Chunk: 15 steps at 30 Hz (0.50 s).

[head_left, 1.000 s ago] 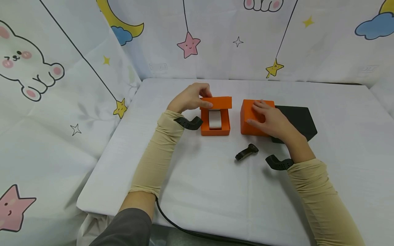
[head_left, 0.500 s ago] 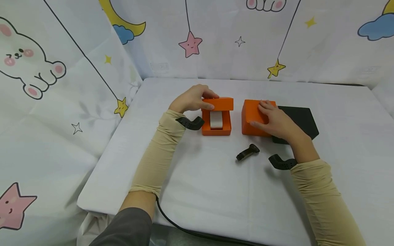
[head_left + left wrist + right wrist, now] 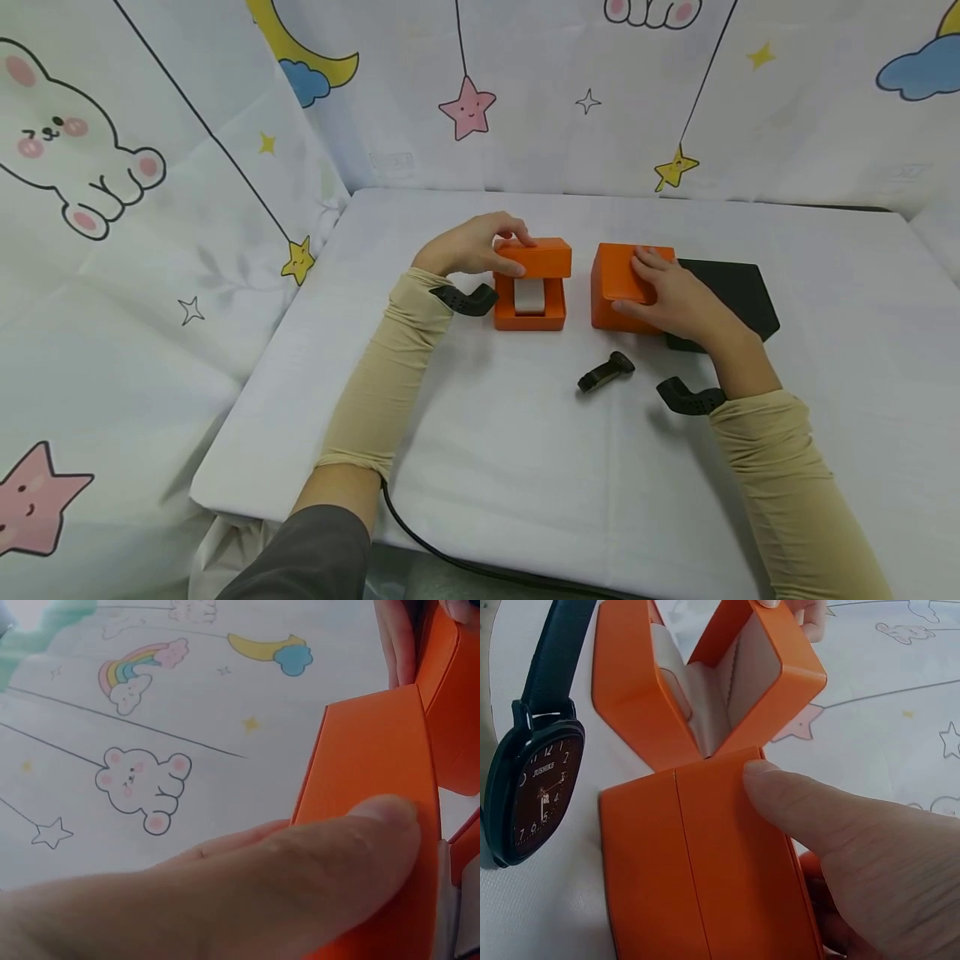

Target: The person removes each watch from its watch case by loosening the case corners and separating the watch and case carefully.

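Observation:
In the head view my left hand (image 3: 474, 247) pinches the lid (image 3: 551, 260) of an orange watch box, its thumb across the front face. The lid stands partly raised over the base (image 3: 529, 324), where a pale cushion (image 3: 529, 298) shows. To the right, my right hand (image 3: 686, 304) grips a closed orange box (image 3: 617, 271) from above, thumb at the front edge; the right wrist view shows fingers behind it, partly hidden. A dark wristwatch (image 3: 606, 372) lies in front of the closed box. Its numbered dial (image 3: 544, 791) and strap appear in the right wrist view.
A flat black rectangular piece (image 3: 731, 292) lies beside and partly behind the closed box, under the right forearm in this view. White cloth covers the table (image 3: 510, 467). A printed curtain (image 3: 547, 158) rises behind, and a black cable (image 3: 427, 550) runs along the front edge.
My left hand has tipped the lid forward and down, so less of the cushion shows. The right hand stays on the closed box, and the wristwatch has not moved on the table.

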{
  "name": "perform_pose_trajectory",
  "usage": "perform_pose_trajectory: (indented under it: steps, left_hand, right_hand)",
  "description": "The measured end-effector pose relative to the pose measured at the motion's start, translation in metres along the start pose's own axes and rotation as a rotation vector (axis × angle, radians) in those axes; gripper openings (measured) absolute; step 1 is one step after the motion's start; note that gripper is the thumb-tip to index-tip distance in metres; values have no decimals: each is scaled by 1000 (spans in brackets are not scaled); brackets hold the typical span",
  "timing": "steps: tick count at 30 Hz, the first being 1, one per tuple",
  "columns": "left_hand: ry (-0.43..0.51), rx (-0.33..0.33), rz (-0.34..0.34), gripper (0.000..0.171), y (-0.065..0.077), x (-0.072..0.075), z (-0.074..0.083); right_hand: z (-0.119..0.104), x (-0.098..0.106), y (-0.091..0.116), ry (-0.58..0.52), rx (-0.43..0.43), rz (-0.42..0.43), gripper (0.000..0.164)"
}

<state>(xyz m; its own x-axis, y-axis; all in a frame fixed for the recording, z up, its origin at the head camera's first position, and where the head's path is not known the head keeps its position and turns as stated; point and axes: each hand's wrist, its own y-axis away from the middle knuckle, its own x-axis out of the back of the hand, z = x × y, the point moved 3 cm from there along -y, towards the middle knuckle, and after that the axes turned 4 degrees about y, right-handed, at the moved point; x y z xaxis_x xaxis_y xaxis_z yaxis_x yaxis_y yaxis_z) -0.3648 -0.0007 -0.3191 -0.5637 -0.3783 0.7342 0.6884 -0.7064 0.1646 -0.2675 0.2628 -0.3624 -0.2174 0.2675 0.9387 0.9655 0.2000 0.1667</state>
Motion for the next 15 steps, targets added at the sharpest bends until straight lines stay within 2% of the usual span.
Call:
perform_pose_trajectory:
  steps: [5,10,13,15]
  left_hand:
    - [-54,-65,-46,30,-3,-4,-1]
    - [-128,-134,-64,37,-4,-8,1]
    - [-200,-144,-76,44,-6,-12,1]
    - [-232,-125,-78,45,-7,-14,0]
  right_hand:
    - [0,0,0,13,17,20,93]
    - [1,0,-1,20,17,25,92]
    - [0,0,-1,24,19,23,92]
    - [0,0,-2,25,17,17,92]
